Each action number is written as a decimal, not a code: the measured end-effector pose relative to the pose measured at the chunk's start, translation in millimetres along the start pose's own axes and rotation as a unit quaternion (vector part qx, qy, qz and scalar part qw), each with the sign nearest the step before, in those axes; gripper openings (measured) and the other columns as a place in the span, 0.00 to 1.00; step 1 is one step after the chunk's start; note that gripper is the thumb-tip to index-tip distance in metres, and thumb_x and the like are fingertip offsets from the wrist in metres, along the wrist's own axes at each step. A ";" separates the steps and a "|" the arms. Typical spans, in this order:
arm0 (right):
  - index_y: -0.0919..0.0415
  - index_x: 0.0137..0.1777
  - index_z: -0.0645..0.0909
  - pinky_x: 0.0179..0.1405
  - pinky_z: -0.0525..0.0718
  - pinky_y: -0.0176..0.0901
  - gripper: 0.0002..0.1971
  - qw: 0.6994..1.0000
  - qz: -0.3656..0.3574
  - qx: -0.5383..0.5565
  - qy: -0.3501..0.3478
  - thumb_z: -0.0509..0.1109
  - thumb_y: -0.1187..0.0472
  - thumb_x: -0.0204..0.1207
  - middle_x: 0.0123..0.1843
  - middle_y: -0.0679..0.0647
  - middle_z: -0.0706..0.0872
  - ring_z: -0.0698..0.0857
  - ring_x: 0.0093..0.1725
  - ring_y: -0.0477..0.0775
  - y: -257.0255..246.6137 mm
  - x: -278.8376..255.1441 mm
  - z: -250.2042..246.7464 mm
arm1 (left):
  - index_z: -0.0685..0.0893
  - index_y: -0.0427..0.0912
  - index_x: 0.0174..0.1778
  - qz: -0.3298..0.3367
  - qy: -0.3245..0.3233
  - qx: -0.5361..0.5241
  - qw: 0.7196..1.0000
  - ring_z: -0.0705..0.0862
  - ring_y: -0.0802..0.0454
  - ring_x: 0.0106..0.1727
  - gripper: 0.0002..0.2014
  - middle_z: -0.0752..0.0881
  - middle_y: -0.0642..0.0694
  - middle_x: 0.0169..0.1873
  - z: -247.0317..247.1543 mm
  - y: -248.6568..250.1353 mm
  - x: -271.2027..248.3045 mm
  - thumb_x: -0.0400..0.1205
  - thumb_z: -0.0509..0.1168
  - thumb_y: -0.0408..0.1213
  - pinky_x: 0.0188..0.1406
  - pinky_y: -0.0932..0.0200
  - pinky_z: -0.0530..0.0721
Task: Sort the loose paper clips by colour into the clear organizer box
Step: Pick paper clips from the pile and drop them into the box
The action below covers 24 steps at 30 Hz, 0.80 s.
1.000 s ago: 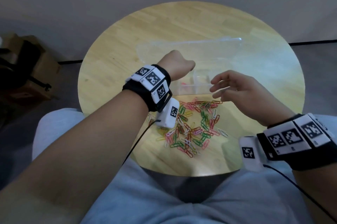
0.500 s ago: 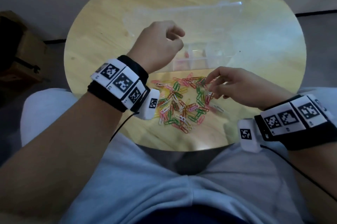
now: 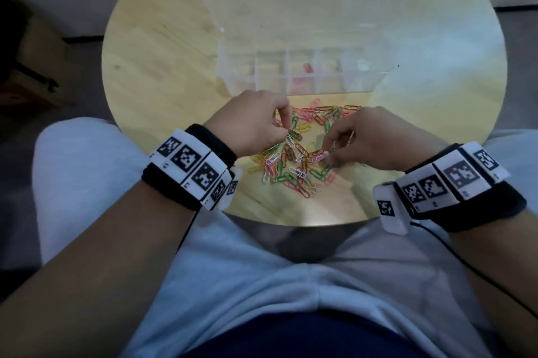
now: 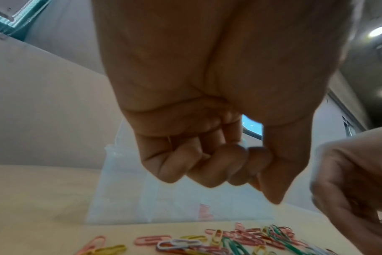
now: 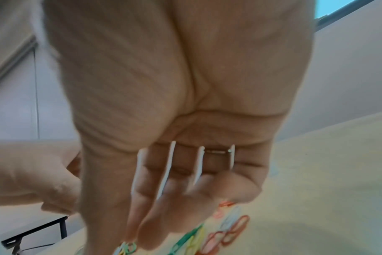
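Note:
The loose paper clips (image 3: 297, 165) lie in a mixed-colour heap on the round wooden table (image 3: 163, 72), just in front of the clear organizer box (image 3: 334, 89). A pink clip (image 3: 307, 67) lies in a middle compartment. My left hand (image 3: 286, 133) hovers over the heap's left side with fingers curled and thumb against the index finger; the left wrist view shows this left hand (image 4: 262, 186) holding nothing. My right hand (image 3: 327, 153) is at the heap's right side and pinches a pink paper clip (image 3: 318, 157) between thumb and index finger.
The box's clear lid (image 3: 305, 16) stands open behind the compartments. My lap in grey clothing (image 3: 262, 285) is against the table's near edge. A cardboard box (image 3: 32, 72) sits on the floor to the left. Cables run from both wrist cameras.
My left hand has come back from over the box to the heap, fingers still curled. My right hand has dropped onto the heap and pinched a pink clip. The view has tilted down.

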State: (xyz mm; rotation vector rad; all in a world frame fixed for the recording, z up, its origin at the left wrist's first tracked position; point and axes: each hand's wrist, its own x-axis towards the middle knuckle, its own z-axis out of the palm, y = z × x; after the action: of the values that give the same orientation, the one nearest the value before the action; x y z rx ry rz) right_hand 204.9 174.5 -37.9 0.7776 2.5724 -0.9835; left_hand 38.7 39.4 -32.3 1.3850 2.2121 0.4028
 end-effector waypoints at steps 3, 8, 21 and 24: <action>0.48 0.41 0.91 0.27 0.72 0.24 0.02 0.999 -0.006 0.001 0.046 0.80 0.55 0.70 0.37 0.44 0.89 0.82 0.34 0.39 -1.0 4.3 5.3 | 0.84 0.50 0.41 -0.001 -0.036 0.041 0.999 0.80 0.53 0.38 0.03 0.77 0.60 0.29 8.3 4.2 -3.7 0.74 0.71 0.38 0.37 0.56 0.74; 0.46 0.42 0.91 0.38 0.79 0.41 0.03 0.998 -0.002 -0.023 0.065 0.80 0.53 0.69 0.40 0.47 0.90 0.85 0.39 0.47 -4.8 11.1 14.8 | 0.84 0.53 0.40 0.018 -0.052 0.065 0.996 0.82 0.53 0.42 0.02 0.78 0.60 0.30 22.3 16.7 -7.8 0.74 0.71 0.41 0.39 0.55 0.79; 0.45 0.33 0.86 0.36 0.79 0.39 0.06 0.997 0.035 -0.062 0.005 0.80 0.56 0.67 0.31 0.41 0.85 0.81 0.34 0.40 -6.4 14.1 18.1 | 0.85 0.56 0.56 0.014 -0.046 0.122 0.991 0.84 0.45 0.55 0.09 0.86 0.51 0.53 37.5 20.6 3.0 0.80 0.67 0.44 0.43 0.55 0.76; 0.49 0.33 0.86 0.40 0.83 0.41 0.06 0.997 0.043 -0.063 0.001 0.79 0.58 0.68 0.33 0.43 0.87 0.83 0.36 0.43 -4.4 14.6 18.9 | 0.86 0.56 0.52 0.003 -0.043 0.112 0.993 0.84 0.45 0.55 0.07 0.86 0.51 0.51 36.4 18.2 5.3 0.79 0.69 0.45 0.42 0.56 0.74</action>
State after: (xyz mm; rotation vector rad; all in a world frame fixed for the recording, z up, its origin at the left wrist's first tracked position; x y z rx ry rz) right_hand 191.7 164.5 -55.7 0.8468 2.5503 -0.7860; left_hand 70.6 51.8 -55.0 1.4932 2.2367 0.0946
